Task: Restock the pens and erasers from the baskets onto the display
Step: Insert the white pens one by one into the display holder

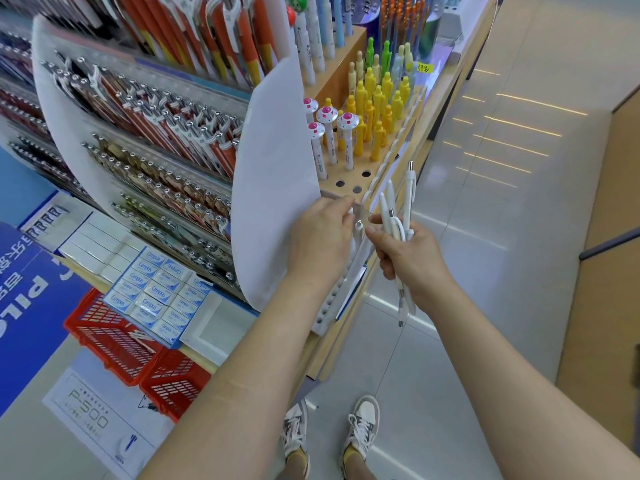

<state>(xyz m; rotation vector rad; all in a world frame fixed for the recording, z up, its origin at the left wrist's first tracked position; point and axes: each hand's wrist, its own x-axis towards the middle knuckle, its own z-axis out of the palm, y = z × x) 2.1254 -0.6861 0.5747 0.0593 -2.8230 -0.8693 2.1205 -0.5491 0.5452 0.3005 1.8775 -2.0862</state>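
My sneakers (pixel 362 427) stand on pale tile. At eight o'clock, two red baskets (pixel 114 341), a few pens lying in one, sit below the boxed erasers (pixel 159 292). At the shelf corner, my left hand (pixel 318 237) pinches a single white pen (pixel 358 225) between thumb and fingertips above the white slotted rack (pixel 332 299). Just beside it, at three o'clock, my right hand (pixel 408 261) is wrapped round a bundle of white pens (pixel 409 192), their ends fanning upward. Beyond, at twelve o'clock, the wooden holed board (pixel 348 180) carries yellow pens (pixel 377 126) and mushroom-capped pens (pixel 327 116).
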